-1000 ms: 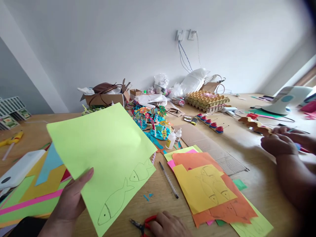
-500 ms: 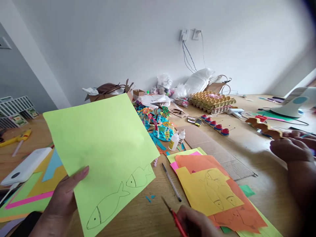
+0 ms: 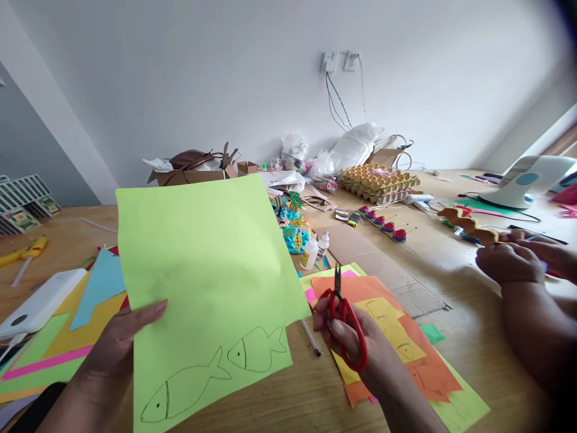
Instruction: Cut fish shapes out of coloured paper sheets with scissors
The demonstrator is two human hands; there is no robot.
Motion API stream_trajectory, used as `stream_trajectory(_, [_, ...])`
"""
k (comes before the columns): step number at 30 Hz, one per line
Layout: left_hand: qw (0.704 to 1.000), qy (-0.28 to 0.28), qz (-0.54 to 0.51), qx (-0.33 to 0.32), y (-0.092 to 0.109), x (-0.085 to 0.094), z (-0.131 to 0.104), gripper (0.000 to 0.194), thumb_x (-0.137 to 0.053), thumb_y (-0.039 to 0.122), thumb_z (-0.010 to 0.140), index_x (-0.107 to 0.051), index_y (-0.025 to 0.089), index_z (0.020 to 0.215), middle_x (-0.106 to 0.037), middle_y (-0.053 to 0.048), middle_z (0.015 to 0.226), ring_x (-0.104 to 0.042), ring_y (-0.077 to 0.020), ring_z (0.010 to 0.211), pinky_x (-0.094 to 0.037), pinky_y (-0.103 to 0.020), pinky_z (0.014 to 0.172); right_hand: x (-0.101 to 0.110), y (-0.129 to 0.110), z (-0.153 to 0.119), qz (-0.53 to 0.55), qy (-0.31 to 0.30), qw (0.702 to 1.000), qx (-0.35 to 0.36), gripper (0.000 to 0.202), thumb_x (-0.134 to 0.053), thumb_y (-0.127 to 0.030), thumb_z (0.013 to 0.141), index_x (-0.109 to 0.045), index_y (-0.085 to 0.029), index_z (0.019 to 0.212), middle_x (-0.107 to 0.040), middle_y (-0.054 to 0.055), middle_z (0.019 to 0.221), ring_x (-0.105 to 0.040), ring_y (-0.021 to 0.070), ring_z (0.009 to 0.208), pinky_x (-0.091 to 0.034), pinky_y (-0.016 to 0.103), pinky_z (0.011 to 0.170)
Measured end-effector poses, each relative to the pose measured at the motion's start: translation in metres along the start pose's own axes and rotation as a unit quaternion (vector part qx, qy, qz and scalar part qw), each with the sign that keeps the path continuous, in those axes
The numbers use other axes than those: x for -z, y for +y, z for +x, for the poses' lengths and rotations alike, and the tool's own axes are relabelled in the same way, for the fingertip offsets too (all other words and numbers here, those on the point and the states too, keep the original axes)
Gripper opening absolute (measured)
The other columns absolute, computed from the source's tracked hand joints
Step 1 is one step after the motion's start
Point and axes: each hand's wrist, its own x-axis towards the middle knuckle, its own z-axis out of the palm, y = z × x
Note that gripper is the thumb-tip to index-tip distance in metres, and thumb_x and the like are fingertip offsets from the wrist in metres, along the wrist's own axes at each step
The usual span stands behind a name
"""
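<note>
My left hand (image 3: 128, 337) pinches the left edge of a lime-green sheet of paper (image 3: 202, 258), thumb in front and fingers behind. Two fish outlines are drawn along the sheet's bottom, and a piece is cut away at its lower right. Red-handled scissors (image 3: 349, 337) are in my right hand (image 3: 356, 343), with the blades pointing up and looking nearly closed, just right of the sheet. Below that hand lies a stack of orange paper (image 3: 333, 288) and yellow paper (image 3: 408, 328) with fish drawings. A pen (image 3: 311, 338) lies partly behind the green sheet.
Glue bottles (image 3: 309, 252) and a blue fish craft (image 3: 293, 231) stand behind the sheet. At right, another person's hands (image 3: 514, 258) hold an egg-carton strip (image 3: 469, 225). Egg trays (image 3: 378, 183) are stacked at the back. A white power bank (image 3: 42, 300) and a yellow glue gun (image 3: 27, 249) lie left.
My right hand has lifted the scissors from low over the table, turning the blades upward. The green sheet has shifted right and turned a little. The view has swung slightly right.
</note>
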Motion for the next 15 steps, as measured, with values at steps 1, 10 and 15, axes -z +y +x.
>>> stream_trajectory(1, [1.000,-0.005,0.008,0.000,0.000,0.003,0.000,0.045,-0.062,0.008,0.062,-0.064,0.020,0.106,-0.074,0.002,0.087,-0.059,-0.0294,0.102,-0.055,-0.036,0.077,-0.002,-0.004,0.004,0.000,-0.009,1.000,0.007,0.038,-0.066,-0.050,0.067,-0.058,-0.019,0.088,-0.054,0.001,0.073,-0.040,0.0100,0.052,-0.033,0.021,0.047])
stream_trajectory(10, [0.998,-0.024,0.055,0.034,0.008,0.017,-0.013,0.052,-0.075,0.022,0.045,-0.070,0.023,0.096,-0.075,-0.004,0.076,-0.066,-0.0388,0.079,-0.057,-0.048,0.065,-0.023,-0.019,0.019,0.060,-0.079,0.993,0.070,0.029,-0.073,-0.037,0.062,-0.061,-0.018,0.080,-0.056,-0.001,0.065,-0.050,0.0134,0.058,-0.040,0.024,0.057])
stream_trajectory(15, [0.995,-0.071,0.014,0.068,-0.008,0.062,0.004,0.066,-0.072,0.021,0.051,-0.059,0.025,0.115,-0.074,-0.005,0.089,-0.062,-0.0425,0.090,-0.055,-0.054,0.062,-0.036,-0.014,0.009,0.124,-0.158,0.979,0.042,0.024,-0.069,-0.027,0.068,-0.064,-0.019,0.090,-0.065,0.003,0.077,-0.058,0.0175,0.066,-0.045,0.030,0.068])
